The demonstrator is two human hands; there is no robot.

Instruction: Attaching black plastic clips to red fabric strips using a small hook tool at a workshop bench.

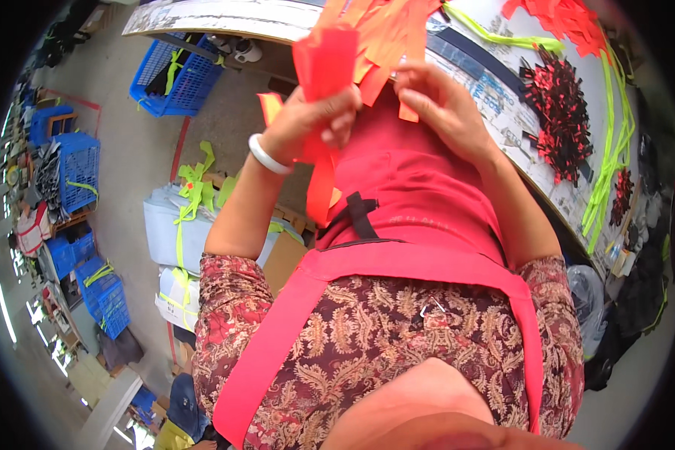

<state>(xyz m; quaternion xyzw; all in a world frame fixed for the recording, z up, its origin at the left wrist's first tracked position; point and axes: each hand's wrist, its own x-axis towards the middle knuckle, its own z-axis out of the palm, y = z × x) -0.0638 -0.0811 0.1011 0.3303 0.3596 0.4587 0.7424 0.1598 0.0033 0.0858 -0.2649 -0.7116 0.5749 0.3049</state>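
My left hand (311, 120) is closed around a bunch of red-orange fabric strips (324, 64); some stick up above the fingers and one hangs down below the palm. A white bangle (266, 156) sits on that wrist. My right hand (436, 101) pinches the lower ends of several orange strips (386, 37) that spill over the near edge of the work table (502, 112). Both hands are held in front of my red apron (405, 202).
The table carries neon yellow straps (613, 150), a pile of black-and-red pieces (559, 112) and more red strips (562, 15). To the left, on the floor, stand blue plastic crates (176, 75) and wrapped bundles tied with yellow straps (184, 225).
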